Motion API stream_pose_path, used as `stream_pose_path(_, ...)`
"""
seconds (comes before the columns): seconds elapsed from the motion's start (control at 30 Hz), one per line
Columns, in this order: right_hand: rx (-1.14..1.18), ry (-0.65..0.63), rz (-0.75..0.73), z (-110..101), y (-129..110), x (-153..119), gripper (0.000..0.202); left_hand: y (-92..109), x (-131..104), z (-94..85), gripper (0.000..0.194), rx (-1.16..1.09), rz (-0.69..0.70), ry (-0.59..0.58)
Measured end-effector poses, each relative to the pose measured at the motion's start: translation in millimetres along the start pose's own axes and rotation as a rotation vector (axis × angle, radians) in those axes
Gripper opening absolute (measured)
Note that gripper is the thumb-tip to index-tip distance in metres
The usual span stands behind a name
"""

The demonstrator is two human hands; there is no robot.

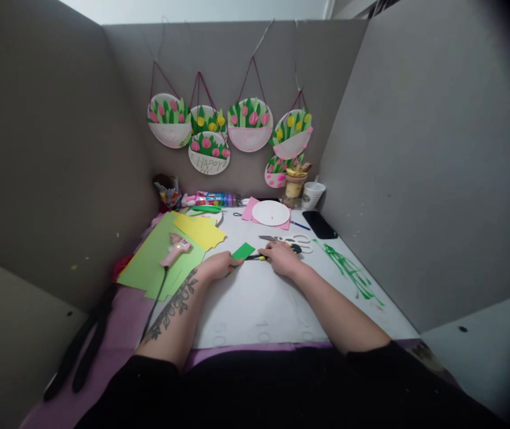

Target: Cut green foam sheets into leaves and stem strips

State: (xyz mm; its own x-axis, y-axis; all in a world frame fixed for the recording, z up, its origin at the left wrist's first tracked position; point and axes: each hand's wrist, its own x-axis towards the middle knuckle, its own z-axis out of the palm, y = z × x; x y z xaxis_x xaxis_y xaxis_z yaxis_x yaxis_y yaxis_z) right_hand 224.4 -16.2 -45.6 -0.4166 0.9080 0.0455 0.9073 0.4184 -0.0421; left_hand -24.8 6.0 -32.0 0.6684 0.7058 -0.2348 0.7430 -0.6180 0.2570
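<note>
My left hand (220, 265) is closed on a strip of green paper (243, 251), which sticks out past the fingertips over the white work surface (255, 304). Facing it, my right hand (280, 257) has its fingers bent down at a slim black-and-yellow tool (261, 257); its exact kind is too small to tell. The tool's dark tip reaches toward the green paper. Just behind the right hand lie white-handled scissors (299, 239), blades pointing left. A black object (297, 248) shows partly beside that hand.
A pink glue gun (177, 250) rests on green sheets (148, 262) at left, near yellow paper (201, 229). Thin green strips (348, 271) and a phone (320, 224) lie right. Behind are a white paper circle (271, 213), cups (313, 195) and hanging paper-plate baskets (250, 138).
</note>
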Motion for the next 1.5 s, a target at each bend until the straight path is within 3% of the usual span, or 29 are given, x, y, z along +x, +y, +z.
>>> stream_pose_path(0.27, -0.004, -0.063, -0.005, -2, -7, -2, 0.039, 6, -3, -4.4, 0.047, 0.051, -0.015, -0.009)
stream_pose_path(0.5, -0.010, -0.100, 0.011, -8, -11, -5, 0.037, 2, -5, -4.1, 0.036, -0.044, -0.033, 0.012)
stream_pose_path(0.67, -0.005, -0.079, 0.010, -8, -12, -6, 0.035, -3, -11, -4.0, 0.041, -0.032, -0.030, -0.032)
stream_pose_path(1.03, -0.032, -0.071, 0.001, -10, -23, -4, 0.034, -7, -12, 1.5, 0.046, -0.005, 0.031, -0.004)
stream_pose_path(1.5, -0.057, -0.064, -0.018, -10, -26, -6, 0.033, 0, -13, -3.7, 0.050, 0.002, 0.019, -0.024)
